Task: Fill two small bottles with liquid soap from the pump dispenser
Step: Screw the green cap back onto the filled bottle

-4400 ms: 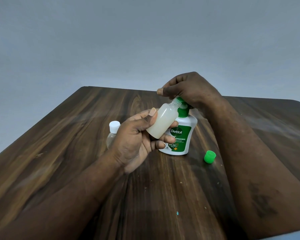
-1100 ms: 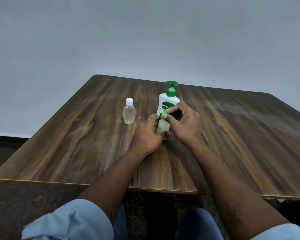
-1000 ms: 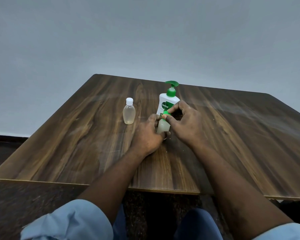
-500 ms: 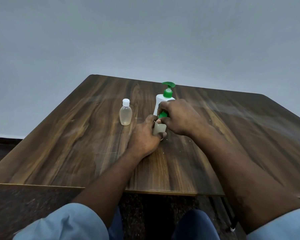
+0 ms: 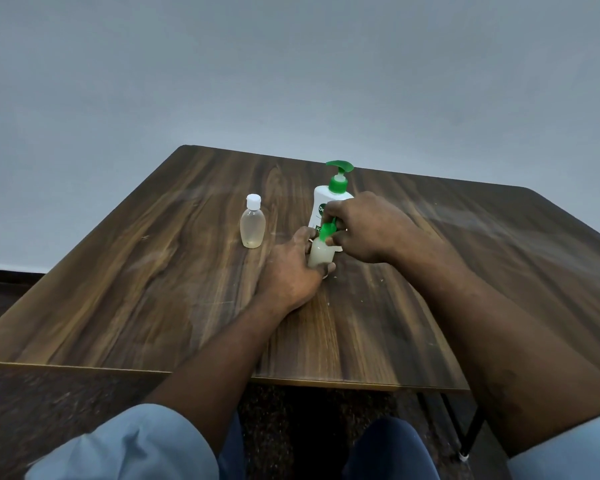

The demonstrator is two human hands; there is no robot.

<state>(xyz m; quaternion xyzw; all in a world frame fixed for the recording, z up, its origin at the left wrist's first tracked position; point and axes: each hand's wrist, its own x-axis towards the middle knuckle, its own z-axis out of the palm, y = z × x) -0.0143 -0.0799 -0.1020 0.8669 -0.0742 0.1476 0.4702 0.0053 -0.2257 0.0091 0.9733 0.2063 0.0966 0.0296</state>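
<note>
Fingers [image 5: 329, 241] of the right hand [image 5: 368, 230] pinch the green cap [image 5: 326, 231] from above, closed around it at the mouth of the small bottle [image 5: 320, 255]. The left hand [image 5: 291, 268] wraps that bottle's lower body, closed on it and pressing it upright on the counter [image 5: 153, 289]; its cloudy contents show between the fingers, so by my reading it is filled and the step in hand is capping. Whether the cap's threads have caught cannot be made out.

What the coming move turns on: the bottle's long axis stands vertical, and the cap sits directly on that axis, at the twelve o'clock end of the bottle. The right hand is therefore the one placed to turn, about that same upright line, while the left only resists the twist. If the cap tilts off the axis it would likely cross-thread.

Just behind the bottle, at twelve o'clock and partly hidden by the right hand, stands the pump dispenser [image 5: 333, 195], its green head up. Near, at about ten o'clock, the second small bottle [image 5: 252, 227] stands apart with a white cap on, holding clear liquid.
</note>
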